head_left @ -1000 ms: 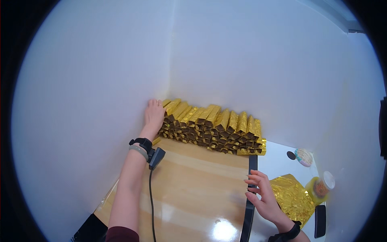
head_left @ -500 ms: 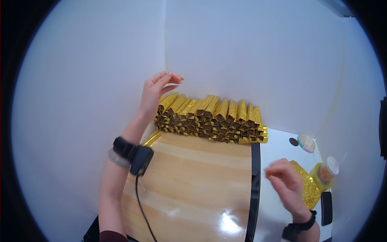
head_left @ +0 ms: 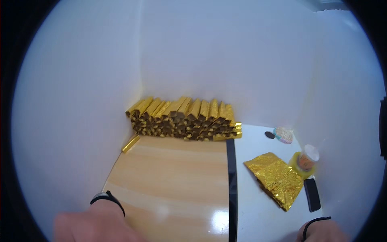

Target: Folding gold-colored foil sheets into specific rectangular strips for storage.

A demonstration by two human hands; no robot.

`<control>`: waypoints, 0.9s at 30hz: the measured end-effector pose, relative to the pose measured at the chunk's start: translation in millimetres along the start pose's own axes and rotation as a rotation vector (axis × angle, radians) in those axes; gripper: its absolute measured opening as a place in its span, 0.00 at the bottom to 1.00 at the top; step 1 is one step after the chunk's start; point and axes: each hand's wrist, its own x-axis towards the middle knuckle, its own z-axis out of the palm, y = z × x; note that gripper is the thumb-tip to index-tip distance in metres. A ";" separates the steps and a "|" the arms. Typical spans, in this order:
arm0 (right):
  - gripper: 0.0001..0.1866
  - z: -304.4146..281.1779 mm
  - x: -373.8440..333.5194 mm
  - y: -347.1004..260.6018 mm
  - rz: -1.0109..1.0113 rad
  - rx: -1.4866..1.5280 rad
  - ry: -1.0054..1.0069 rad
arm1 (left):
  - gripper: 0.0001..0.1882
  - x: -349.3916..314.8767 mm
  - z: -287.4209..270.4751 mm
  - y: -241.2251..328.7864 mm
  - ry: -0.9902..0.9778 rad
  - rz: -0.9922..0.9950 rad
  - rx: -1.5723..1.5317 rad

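My left hand (head_left: 94, 226) is a smeared shape at the lower left, below a black wrist strap (head_left: 108, 196); its fingers cannot be made out. At the lower right edge shows part of my right arm or hand (head_left: 325, 232) with a thin black band, the fingers out of sight. Neither visibly touches anything. Against the far wall, open-ended gold foil tubes (head_left: 183, 109) with dark insides are piled in a long stack. One loose gold tube (head_left: 131, 144) lies in front of its left end. Gold foil sheets (head_left: 276, 177) rest in a pile on the right.
A wooden board (head_left: 173, 173) with a black edge strip (head_left: 232, 181) covers the left of the white table (head_left: 250, 139). To the right are a flat dark disc (head_left: 269, 135), a rounded pastel item (head_left: 283, 135), a lidded cup (head_left: 308, 156) on a yellow base and a black phone-like slab (head_left: 312, 195). White walls enclose the corner.
Both hands have drawn back to the lower edge, the left from above the tube stack and the right from beside the foil sheets. The view has shifted, so the scene sits further left.
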 end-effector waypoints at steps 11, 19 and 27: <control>0.32 -12.3 -115.3 96.0 1.390 -1.336 0.436 | 0.31 -200.8 -158.3 21.2 0.817 -1.301 1.900; 0.40 -0.5 -162.1 130.3 1.649 -1.278 0.463 | 0.43 -288.2 -217.3 38.7 1.236 -1.469 1.834; 0.30 2.2 -157.0 133.2 1.694 -1.226 0.607 | 0.43 -304.5 -240.2 27.6 1.262 -1.272 1.848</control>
